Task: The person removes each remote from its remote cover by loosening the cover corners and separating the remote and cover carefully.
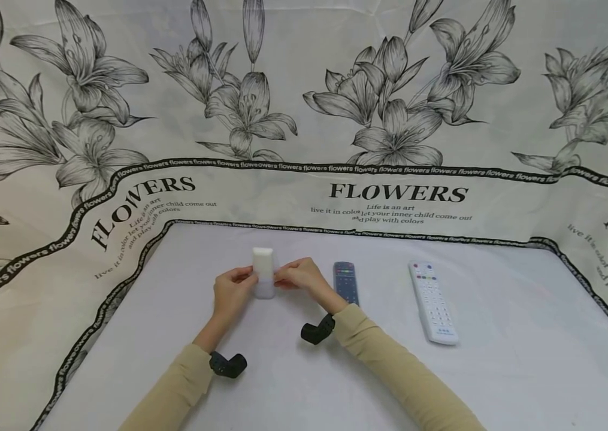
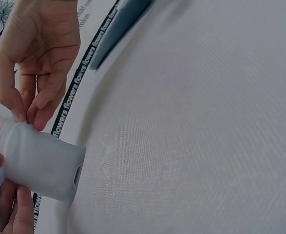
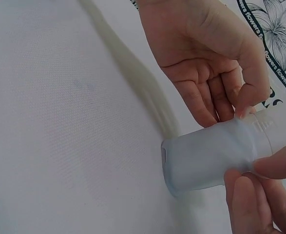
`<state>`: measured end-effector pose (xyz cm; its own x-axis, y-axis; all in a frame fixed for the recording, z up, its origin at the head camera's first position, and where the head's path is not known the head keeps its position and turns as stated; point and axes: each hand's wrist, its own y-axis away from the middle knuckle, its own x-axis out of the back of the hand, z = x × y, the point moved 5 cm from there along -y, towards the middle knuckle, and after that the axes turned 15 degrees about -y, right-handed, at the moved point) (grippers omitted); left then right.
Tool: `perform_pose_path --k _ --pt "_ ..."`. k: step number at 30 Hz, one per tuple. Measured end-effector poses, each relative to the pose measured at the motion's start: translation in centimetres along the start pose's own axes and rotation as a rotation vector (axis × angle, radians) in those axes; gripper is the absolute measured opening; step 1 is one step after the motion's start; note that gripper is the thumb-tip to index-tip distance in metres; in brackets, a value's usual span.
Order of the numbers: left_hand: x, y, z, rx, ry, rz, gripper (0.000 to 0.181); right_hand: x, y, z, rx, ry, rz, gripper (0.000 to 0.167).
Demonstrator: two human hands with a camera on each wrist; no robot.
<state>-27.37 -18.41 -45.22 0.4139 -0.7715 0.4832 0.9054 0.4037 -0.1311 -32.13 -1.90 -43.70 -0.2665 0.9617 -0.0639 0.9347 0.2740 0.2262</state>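
A small white object [image 1: 263, 259] stands with its lower part inside a pale blue sleeve [image 1: 265, 290]. From the left side, my left hand [image 1: 232, 293] pinches the sleeve near its rim; my right hand [image 1: 306, 280] pinches the opposite side with thumb and fingers. The left wrist view has the sleeve [image 2: 47, 161] between my right hand [image 2: 40, 58] above and my left hand [image 2: 9, 207] below. In the right wrist view, my left hand [image 3: 206, 63] is above the sleeve [image 3: 206, 158], my right hand [image 3: 259, 200] below. A slot shows at the sleeve's end.
Right of my right hand lies a dark remote [image 1: 346, 281], its lower end near my sleeve cuff. Farther right is a long white remote [image 1: 434, 305]. A white cloth [image 1: 519, 311] covers the table, and a flower-printed cloth [image 1: 282, 191] rises behind and beside it.
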Motion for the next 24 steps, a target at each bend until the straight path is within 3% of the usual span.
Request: perform_pose_path --k 24 --pt "-0.30 0.19 -0.96 0.005 0.060 -0.002 0.024 0.01 -0.22 0.79 0.005 0.029 -0.004 0.024"
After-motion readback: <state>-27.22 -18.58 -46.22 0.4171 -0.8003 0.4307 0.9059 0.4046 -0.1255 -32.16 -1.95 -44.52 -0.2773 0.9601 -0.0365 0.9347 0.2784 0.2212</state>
